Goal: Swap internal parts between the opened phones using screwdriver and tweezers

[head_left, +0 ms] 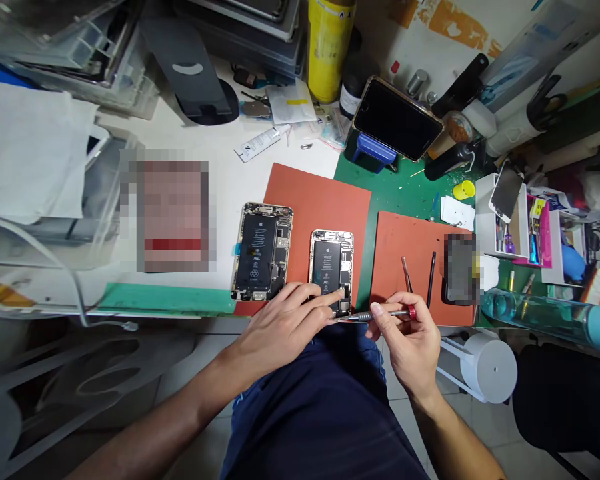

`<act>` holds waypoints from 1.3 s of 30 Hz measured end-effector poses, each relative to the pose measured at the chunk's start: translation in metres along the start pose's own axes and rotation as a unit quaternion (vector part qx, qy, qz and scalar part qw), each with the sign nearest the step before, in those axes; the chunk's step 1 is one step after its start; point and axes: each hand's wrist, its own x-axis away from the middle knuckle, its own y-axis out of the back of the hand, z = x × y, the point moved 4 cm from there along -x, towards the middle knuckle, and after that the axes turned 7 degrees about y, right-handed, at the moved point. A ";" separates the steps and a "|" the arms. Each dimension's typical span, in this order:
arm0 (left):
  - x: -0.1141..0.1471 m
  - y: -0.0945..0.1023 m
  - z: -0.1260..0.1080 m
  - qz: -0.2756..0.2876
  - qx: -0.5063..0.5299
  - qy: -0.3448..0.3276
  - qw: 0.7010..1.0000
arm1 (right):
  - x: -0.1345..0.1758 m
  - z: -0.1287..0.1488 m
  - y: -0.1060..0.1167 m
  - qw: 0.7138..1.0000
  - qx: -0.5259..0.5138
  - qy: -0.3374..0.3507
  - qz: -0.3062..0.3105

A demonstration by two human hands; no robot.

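A brick-red mat [325,193] is spread toward twelve o'clock. The left hand [290,317] is laid with fingers extended; whether anything is pinched beneath cannot be told. The right hand [410,333] is curled. At the mat's nine o'clock, a larger opened phone [256,253] is placed; nearer six, a smaller opened phone [327,257] is touched by the left fingers. A screwdriver [363,317] is gripped by the right.

Shiny metal screwdriver [364,317], matt phone batteries [327,263], glossy phone screen [399,119]
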 end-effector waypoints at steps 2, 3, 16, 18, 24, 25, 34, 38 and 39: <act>-0.001 0.001 0.000 -0.003 0.002 0.001 1.000 | 0.004 0.001 0.002 0.999 0.014 0.030 -0.001; -0.001 0.001 -0.001 -0.005 0.002 0.002 1.000 | 0.006 0.001 0.002 0.999 0.023 0.047 -0.001; 0.002 0.000 0.000 -0.007 0.006 -0.001 1.000 | 0.022 0.011 0.004 0.974 0.120 0.191 0.011; 0.001 0.000 0.000 -0.003 0.004 0.001 1.000 | 0.024 0.011 0.006 0.967 0.145 0.210 0.014; 0.005 -0.002 0.003 0.003 0.003 0.000 1.000 | 0.027 0.015 0.004 0.948 0.195 0.248 0.031; 0.006 -0.003 0.004 0.001 0.001 -0.002 1.000 | 0.027 0.019 0.002 0.945 0.201 0.256 0.033; 0.000 -0.003 0.009 -0.053 0.001 -0.041 0.998 | 0.021 0.035 -0.011 0.921 0.208 0.326 0.048; -0.001 -0.001 0.008 -0.059 0.000 -0.038 0.998 | 0.022 0.035 -0.009 0.918 0.208 0.334 0.047; -0.001 -0.001 0.008 -0.060 0.000 -0.039 0.997 | 0.022 0.036 -0.008 0.917 0.211 0.334 0.046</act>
